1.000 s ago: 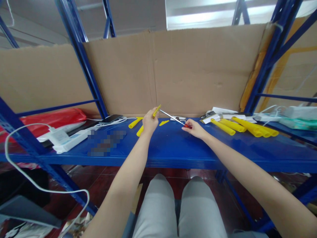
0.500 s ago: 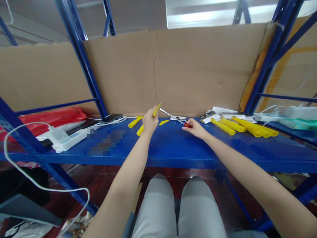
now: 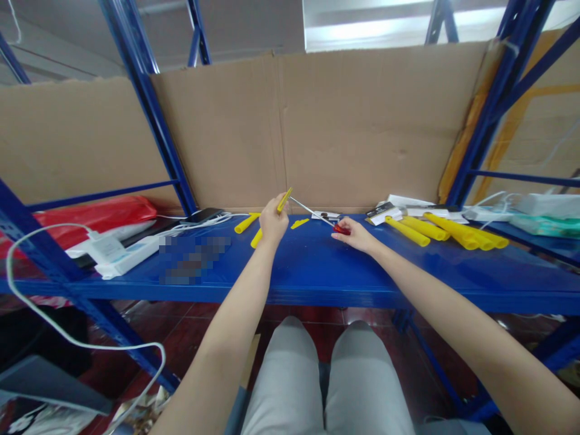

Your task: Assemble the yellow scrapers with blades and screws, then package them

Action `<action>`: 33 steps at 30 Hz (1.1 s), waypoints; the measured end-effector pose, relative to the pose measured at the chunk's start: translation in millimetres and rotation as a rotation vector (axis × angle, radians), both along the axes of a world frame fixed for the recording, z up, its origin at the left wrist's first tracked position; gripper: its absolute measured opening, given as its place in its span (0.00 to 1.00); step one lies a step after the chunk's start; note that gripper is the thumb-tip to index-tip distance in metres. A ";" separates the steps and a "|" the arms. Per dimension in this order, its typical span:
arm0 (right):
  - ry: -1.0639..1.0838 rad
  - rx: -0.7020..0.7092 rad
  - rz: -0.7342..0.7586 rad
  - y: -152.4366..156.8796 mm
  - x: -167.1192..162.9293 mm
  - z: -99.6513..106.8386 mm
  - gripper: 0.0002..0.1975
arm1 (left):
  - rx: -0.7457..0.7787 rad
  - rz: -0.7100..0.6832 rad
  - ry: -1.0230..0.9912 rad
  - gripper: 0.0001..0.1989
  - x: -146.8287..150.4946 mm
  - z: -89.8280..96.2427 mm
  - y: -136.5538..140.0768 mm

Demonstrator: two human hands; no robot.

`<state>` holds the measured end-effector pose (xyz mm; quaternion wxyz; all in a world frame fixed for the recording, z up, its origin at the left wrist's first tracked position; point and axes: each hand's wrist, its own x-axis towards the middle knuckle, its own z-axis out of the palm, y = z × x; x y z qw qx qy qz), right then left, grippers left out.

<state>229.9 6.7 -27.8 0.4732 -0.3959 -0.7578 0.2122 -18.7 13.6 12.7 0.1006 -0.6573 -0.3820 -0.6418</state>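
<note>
My left hand (image 3: 274, 222) is closed around a yellow plastic piece (image 3: 284, 200), whose thin end sticks up above the fingers. In my right hand (image 3: 359, 235) is the red handle of a screwdriver (image 3: 312, 211). Its long metal shaft slants up to the left, and the tip reaches the yellow piece; whether it touches cannot be made out. Under my left hand a yellow tube (image 3: 256, 239) shows in part. Another yellow tube (image 3: 247, 223) lies to its left. A small flat yellow piece (image 3: 299, 223) rests between my hands.
Several yellow tubes (image 3: 410, 232) lie at the right of the blue shelf (image 3: 326, 266), in front of papers and small packets (image 3: 384, 212). A white power strip (image 3: 131, 257) with cables and a red bag (image 3: 113, 214) are at the left. Cardboard (image 3: 362, 127) stands behind.
Both hands have shifted very slightly to the left, along with the screwdriver and the yellow piece. My grips look the same.
</note>
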 end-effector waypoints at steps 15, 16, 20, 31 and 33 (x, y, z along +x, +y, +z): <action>0.011 -0.036 0.031 -1.8 -0.3 1.6 0.21 | -0.047 0.015 0.001 0.14 0.8 0.9 -1.7; 0.023 -0.014 0.014 -1.0 0.2 0.7 0.22 | -0.044 0.017 0.003 0.13 1.2 0.9 -1.8; 0.012 0.046 -0.065 0.5 2.3 -0.1 0.23 | -0.057 0.000 0.032 0.14 3.4 0.6 -1.8; -0.217 0.085 -0.063 -16.6 1.1 17.3 0.16 | -0.030 0.049 -0.014 0.14 -1.9 -1.1 3.6; -0.207 0.107 -0.092 -15.5 2.8 18.4 0.15 | -0.056 0.056 -0.021 0.14 -3.1 -1.0 5.1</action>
